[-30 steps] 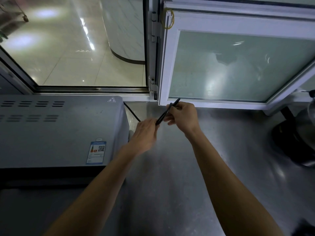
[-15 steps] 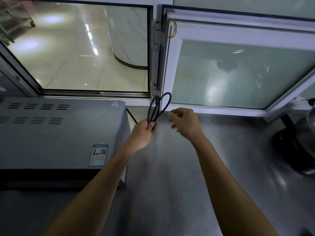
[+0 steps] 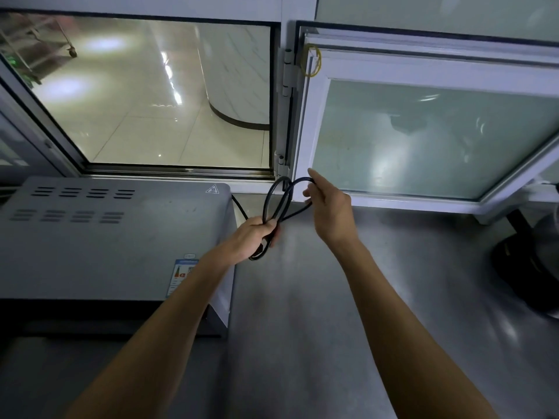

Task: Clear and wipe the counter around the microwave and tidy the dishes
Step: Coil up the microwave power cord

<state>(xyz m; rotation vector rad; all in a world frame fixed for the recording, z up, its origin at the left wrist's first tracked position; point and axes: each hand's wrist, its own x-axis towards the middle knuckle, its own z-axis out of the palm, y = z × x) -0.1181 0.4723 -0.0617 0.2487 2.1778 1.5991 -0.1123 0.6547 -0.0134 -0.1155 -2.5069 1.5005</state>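
Both forearms reach fwd over the bare steel worktop [image 3: 302, 313], which fills the near part of the view.

Left hand [image 3: 255, 234] sits beside the microwave's rear right corner, fingers curled tight round the gathered black power cord [image 3: 273, 204]. Two loops stand up out of that fist, and a short bend hangs below it. It looks like the anchor hand: it keeps the finished coils bunched so they don't spring apart.

Right hand [image 3: 328, 207] is a bit further back and higher, thumb and fingers pinching the next stretch of cord, w/ the first finger stretched up along the curve. Prob. feeding another loop across to the left. Judged purpose: bundle the lead so the worktop round the microwave [image 3: 115, 237] is free for wiping.

The cord's other end runs down behind the microwave's back corner; where it plugs in can't be seen.

Obstacles: the microwave itself crowds the left. The white-framed window sash [image 3: 423, 131] swings inward just behind the right hand, so little room to lift loops higher. A yellow rubber band [image 3: 311, 60] hangs on its top corner. A dark appliance [image 3: 526, 267] sits far right, well apart. No dishes or cloth in view.
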